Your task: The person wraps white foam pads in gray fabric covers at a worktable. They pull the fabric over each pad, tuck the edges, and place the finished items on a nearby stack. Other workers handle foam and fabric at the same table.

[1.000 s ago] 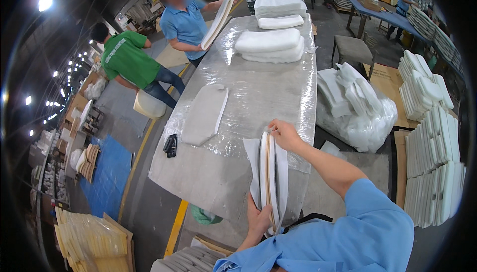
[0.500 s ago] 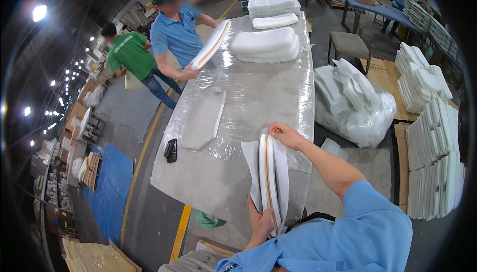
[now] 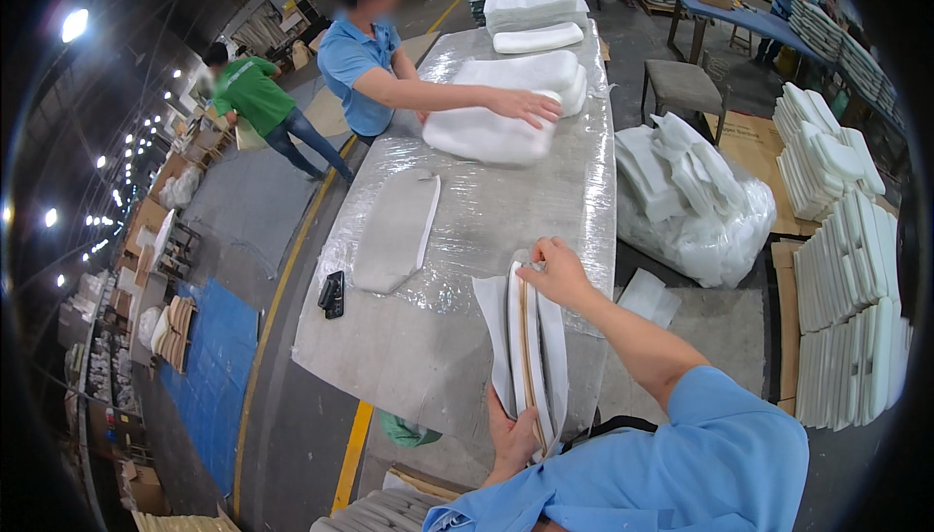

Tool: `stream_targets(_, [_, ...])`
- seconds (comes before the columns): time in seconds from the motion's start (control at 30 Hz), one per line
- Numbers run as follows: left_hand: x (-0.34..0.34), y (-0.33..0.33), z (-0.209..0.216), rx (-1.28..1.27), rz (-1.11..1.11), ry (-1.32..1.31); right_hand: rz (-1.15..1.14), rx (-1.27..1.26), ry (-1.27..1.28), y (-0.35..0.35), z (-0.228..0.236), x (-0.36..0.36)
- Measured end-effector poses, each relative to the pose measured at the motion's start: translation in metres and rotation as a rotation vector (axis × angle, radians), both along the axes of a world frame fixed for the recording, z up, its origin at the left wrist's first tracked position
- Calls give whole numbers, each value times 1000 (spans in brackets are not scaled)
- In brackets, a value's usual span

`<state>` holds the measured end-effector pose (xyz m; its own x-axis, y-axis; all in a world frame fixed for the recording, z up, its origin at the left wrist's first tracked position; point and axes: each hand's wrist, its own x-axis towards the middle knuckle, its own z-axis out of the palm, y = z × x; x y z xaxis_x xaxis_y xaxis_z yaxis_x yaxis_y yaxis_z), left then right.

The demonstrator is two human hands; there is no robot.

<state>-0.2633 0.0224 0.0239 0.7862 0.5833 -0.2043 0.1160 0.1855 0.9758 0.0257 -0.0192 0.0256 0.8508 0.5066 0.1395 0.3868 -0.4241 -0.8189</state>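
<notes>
My left hand [image 3: 513,438] grips the near end of a white padded cushion panel [image 3: 518,337], which stands on edge against me with a tan board-like strip along its middle. A fabric cover with white lining [image 3: 496,333] lies open along both sides of the panel. At the far end, my right hand [image 3: 556,269] pinches the cover's edge over the panel's tip. Beyond it on the plastic-covered table [image 3: 467,357] lies a flat grey fabric cover [image 3: 394,235]. A small black object [image 3: 332,295], its kind unclear, rests near the left edge.
Across the table, a co-worker in a blue shirt [image 3: 355,55] has a hand on a white padded panel [image 3: 486,133]. White pads [image 3: 535,9] are piled at the far end. To the right are a plastic bag of white padding [image 3: 696,211], a stool [image 3: 684,85] and stacked white cushions [image 3: 846,308].
The co-worker has brought the white panel down beside the pads on the table and leaned over it. A person in green has moved away. My right hand has shifted slightly at the panel's tip.
</notes>
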Motion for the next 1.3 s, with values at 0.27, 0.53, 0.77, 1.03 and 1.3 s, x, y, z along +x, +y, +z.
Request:
stream_targets(0.27, [-1, 2, -7, -27, 8, -22, 165, -75, -234, 0, 1, 9])
stream_targets(0.53, [-5, 3, -9, 17, 18, -6, 19, 82, 8, 21, -17, 13])
stream_targets(0.77, [7, 17, -24, 554, -184, 130, -171, 537, 855, 26, -37, 25])
stream_targets(1.03, [158, 93, -15, 834, -213, -44, -73, 273, -62, 41, -20, 0])
stream_targets(1.3, [187, 88, -14, 988, -272, -30, -115, 226, 145, 41, -16, 11])
